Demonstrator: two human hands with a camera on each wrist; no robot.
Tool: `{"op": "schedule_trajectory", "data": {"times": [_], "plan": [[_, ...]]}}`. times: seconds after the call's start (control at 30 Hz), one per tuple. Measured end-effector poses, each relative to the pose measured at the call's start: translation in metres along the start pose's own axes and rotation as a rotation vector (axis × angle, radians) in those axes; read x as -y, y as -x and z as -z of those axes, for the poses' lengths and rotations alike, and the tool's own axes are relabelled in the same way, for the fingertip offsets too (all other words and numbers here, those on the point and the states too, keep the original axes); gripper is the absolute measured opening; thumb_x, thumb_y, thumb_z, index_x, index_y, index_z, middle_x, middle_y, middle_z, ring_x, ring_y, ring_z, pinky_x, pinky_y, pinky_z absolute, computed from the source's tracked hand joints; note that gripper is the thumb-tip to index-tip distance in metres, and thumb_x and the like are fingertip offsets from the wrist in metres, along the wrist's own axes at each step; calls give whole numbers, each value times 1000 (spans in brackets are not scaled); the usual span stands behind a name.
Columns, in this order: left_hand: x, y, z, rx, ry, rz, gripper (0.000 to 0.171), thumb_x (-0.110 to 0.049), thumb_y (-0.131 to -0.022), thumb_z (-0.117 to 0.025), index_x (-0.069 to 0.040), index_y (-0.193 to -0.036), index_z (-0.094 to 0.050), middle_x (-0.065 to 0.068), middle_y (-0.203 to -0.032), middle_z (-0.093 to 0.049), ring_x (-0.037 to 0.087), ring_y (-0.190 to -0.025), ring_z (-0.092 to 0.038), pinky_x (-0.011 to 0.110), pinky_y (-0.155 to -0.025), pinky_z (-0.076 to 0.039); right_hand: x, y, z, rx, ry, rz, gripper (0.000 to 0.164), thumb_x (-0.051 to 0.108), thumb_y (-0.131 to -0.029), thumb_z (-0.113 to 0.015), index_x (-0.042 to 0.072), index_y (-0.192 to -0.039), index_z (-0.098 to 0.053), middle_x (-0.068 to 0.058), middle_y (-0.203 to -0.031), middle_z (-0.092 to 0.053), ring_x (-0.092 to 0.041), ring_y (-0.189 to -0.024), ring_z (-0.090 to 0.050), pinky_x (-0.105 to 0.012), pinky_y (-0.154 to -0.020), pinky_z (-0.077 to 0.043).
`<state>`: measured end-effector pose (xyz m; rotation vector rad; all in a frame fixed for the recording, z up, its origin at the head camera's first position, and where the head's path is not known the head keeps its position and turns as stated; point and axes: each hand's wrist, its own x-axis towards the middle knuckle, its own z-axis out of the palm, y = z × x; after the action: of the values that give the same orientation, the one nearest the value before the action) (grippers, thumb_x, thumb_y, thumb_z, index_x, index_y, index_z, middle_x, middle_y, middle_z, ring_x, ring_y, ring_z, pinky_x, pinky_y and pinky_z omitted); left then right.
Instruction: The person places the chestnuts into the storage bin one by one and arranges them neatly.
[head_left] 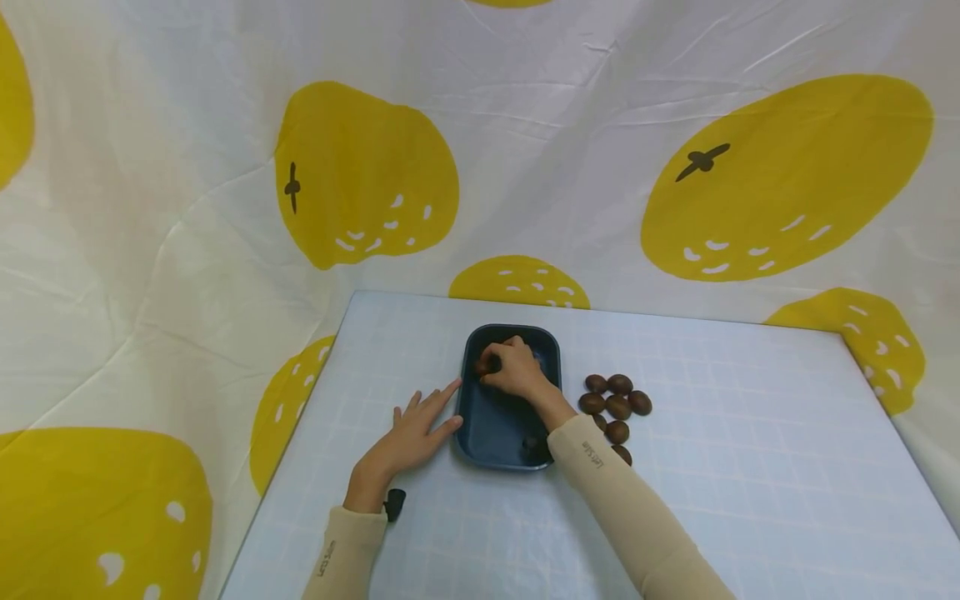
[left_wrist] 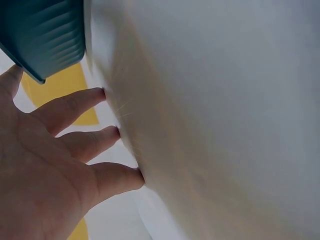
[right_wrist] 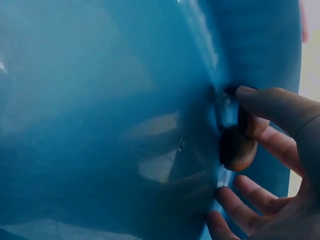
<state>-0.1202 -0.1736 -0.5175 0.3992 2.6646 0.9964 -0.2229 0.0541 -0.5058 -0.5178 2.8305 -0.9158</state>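
Note:
A dark blue rectangular tray (head_left: 495, 429) stands on the table. My right hand (head_left: 513, 367) reaches into its far left part, thumb and index finger pinching a dark brown chestnut (right_wrist: 243, 121). Against that one lies another brown chestnut (right_wrist: 237, 148), by the tray wall; the other fingers touch the tray's inside. Outside the tray on the left, my left hand (head_left: 412, 433) rests with fingers spread and fingertips on the tabletop. One of its fingers touches the tray's rim in the left wrist view. Several chestnuts (head_left: 618, 407) lie right of the tray, some partly hidden by the right forearm.
The table (head_left: 750, 433) has a pale blue checked cover. Behind it and along the left hangs a white cloth (head_left: 525, 167) with large yellow fruit prints. A small black device (head_left: 394, 504) sits at the left wrist, and another (head_left: 535, 447) at the right.

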Motion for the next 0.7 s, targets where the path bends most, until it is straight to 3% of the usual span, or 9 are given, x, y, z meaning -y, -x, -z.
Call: {"op": "schedule_trajectory", "data": {"times": [0.4, 0.7], "plan": [[0, 1, 1, 8, 1, 0, 66, -66, -99, -41, -46, -158, -18, 4, -163, -25, 50, -147, -6, 78, -105, 0, -2, 0, -4, -2, 7, 9, 33, 21, -84, -83, 20, -115, -70, -20, -131, -48, -40, -120, -47, -66, -93, -41], [0, 1, 1, 5, 5, 5, 66, -66, -99, -41, -48, -158, -17, 1, -163, -25, 49, -147, -5, 78, -105, 1, -3, -1, -3, -61, -51, -24, 55, 19, -82, -84, 13, -124, -50, -20, -122, -47, -38, -110, -53, -56, -88, -46]]}}
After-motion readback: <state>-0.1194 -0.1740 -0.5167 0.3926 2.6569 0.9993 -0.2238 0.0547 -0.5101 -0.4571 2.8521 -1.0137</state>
